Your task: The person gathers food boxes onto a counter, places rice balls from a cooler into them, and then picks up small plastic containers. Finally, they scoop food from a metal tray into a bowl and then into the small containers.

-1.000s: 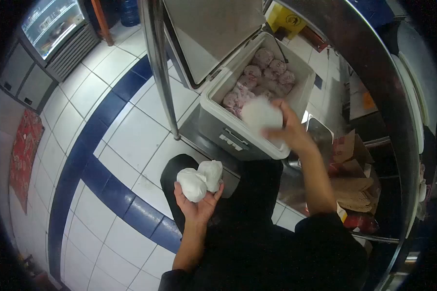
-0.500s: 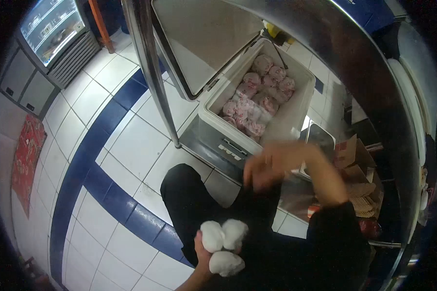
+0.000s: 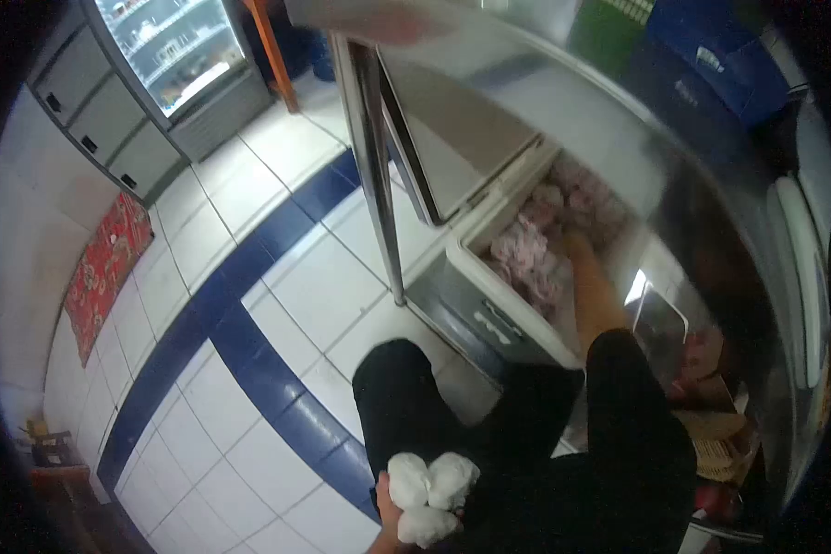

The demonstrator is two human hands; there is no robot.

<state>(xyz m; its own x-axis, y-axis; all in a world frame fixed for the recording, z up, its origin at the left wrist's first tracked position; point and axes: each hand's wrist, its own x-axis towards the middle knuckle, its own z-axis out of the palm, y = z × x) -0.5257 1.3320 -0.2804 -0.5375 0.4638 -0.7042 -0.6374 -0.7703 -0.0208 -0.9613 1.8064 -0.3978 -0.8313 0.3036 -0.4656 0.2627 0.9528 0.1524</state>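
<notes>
Low in the head view, my left hand (image 3: 389,510) is closed around three white rounded lumps (image 3: 428,484), held above my dark-clothed lap. Whether they are bare or wrapped I cannot make out. My right hand (image 3: 577,251) reaches down into an open cooler box (image 3: 517,325), past its near rim. Its fingers are blurred and hidden among the contents. Around it in the box lie several pinkish-white bundles (image 3: 523,247) that seem to be in clear plastic. The raised lid (image 3: 462,120) leans back on the box's left side.
A shiny metal post (image 3: 376,175) stands left of the cooler, and a curved metal edge (image 3: 656,120) arches over it. At right are a metal container (image 3: 654,309) and a cardboard box (image 3: 711,425). A lit glass-fronted fridge (image 3: 180,55) stands across the tiled floor (image 3: 249,406).
My right hand has gone from above my lap, near the cooler's front, down into the cooler. My left hand keeps the white lumps. The view has shifted, moving the scene rightward.
</notes>
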